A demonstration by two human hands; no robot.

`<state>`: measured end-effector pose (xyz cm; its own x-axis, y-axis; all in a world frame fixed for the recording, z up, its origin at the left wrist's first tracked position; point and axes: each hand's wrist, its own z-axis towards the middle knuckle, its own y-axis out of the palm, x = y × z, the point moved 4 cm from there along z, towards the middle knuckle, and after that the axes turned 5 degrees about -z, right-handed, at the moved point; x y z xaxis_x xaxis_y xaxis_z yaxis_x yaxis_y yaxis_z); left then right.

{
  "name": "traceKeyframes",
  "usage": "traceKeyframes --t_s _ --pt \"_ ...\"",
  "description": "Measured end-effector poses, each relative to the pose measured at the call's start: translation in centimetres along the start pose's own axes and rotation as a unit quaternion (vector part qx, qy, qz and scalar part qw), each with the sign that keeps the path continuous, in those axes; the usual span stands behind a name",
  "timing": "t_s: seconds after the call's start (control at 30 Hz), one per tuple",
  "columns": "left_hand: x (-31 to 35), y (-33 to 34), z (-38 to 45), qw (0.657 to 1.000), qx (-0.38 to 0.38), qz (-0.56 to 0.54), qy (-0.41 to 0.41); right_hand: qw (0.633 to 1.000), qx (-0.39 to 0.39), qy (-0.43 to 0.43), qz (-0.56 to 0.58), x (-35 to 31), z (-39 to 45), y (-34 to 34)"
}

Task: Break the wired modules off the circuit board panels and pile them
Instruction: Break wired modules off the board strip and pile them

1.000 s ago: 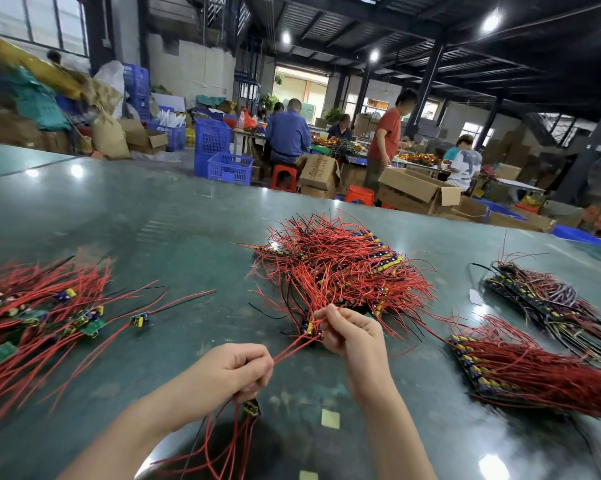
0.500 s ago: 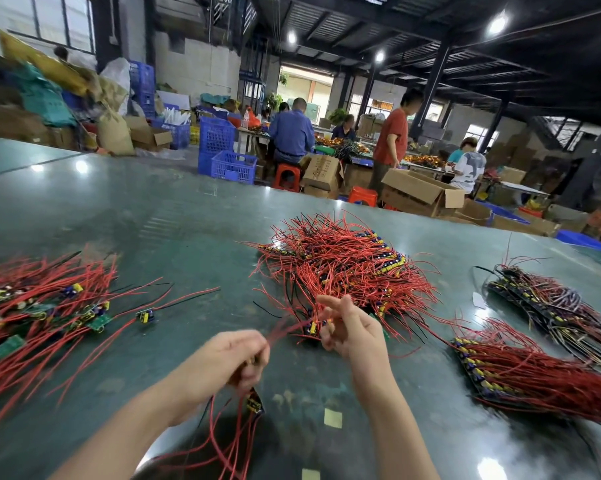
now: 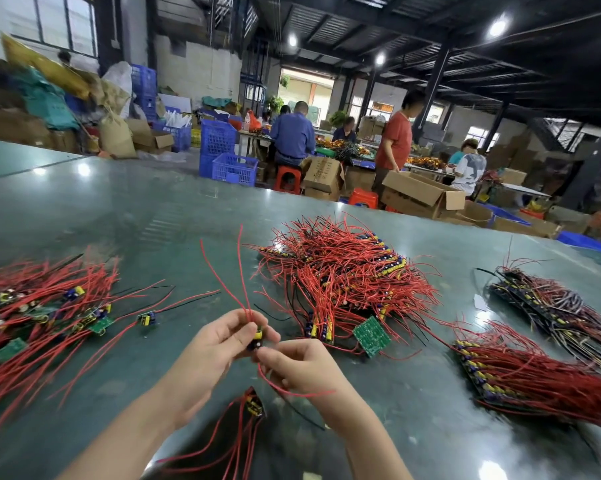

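Note:
My left hand (image 3: 212, 344) and my right hand (image 3: 299, 367) meet over the green table (image 3: 126, 216) and together pinch a small wired module (image 3: 257, 337) with yellow and dark parts. Its red wires stand up from my left fingers and loop below my right hand. More modules with red wires (image 3: 252, 407) hang beneath my hands near the table's front edge. A pile of separated modules (image 3: 32, 306) lies at the left. A big tangle of wired panels (image 3: 344, 271) sits just beyond my hands, a green board (image 3: 371, 336) at its near edge.
Two more stacks of wired panels lie at the right, one near (image 3: 534, 375) and one farther (image 3: 551, 306). A single loose module (image 3: 147, 318) lies left of my hands. Behind the table are blue crates (image 3: 223, 157), cardboard boxes (image 3: 420, 195) and several seated and standing people.
My hands came together from apart. The right hand left the middle tangle and now joins the left hand on one module, whose wires sprang upward.

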<state>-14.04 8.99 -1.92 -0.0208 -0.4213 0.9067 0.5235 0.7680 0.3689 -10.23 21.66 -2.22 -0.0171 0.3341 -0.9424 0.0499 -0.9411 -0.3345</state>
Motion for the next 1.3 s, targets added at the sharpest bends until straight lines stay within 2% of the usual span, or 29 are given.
traceKeyframes --t_s 0.13,0.3,0.5,0.6,0.77,0.87,0.93,1.1,1.3 --pt "-0.5 -0.1 -0.1 0.999 0.008 0.036 0.0 1.0 0.007 -0.03 0.006 -0.1 0.0 0.4" --pt "-1.1 -0.4 0.0 0.996 0.082 -0.025 -0.036 0.998 -0.001 -0.055 -0.018 -0.6 -0.3 0.9" --pt "-1.3 -0.4 0.0 0.992 0.088 -0.062 -0.071 0.997 0.012 -0.054 -0.052 -0.6 -0.1 0.8" --pt "-1.0 -0.2 0.0 0.993 0.08 -0.072 -0.054 0.997 0.037 -0.056 -0.04 -0.4 0.1 0.8" --pt "-0.8 -1.0 0.0 0.991 0.136 -0.012 -0.003 0.993 -0.008 -0.036 -0.115 0.4 0.3 1.8" --pt "-0.3 -1.1 0.1 0.988 0.146 -0.054 0.01 0.988 0.004 -0.058 -0.144 -0.1 0.3 1.9" --pt "0.2 -1.2 0.1 0.984 0.157 -0.083 0.021 0.991 0.007 -0.061 -0.121 -0.5 0.3 1.8" --pt "1.1 -1.4 0.0 0.982 0.154 -0.098 0.043 0.998 -0.045 -0.045 -0.024 -1.4 -0.4 1.7" --pt "0.9 -1.8 0.0 0.978 0.178 -0.093 0.061 0.998 -0.037 -0.033 -0.028 -1.2 -0.5 1.5"
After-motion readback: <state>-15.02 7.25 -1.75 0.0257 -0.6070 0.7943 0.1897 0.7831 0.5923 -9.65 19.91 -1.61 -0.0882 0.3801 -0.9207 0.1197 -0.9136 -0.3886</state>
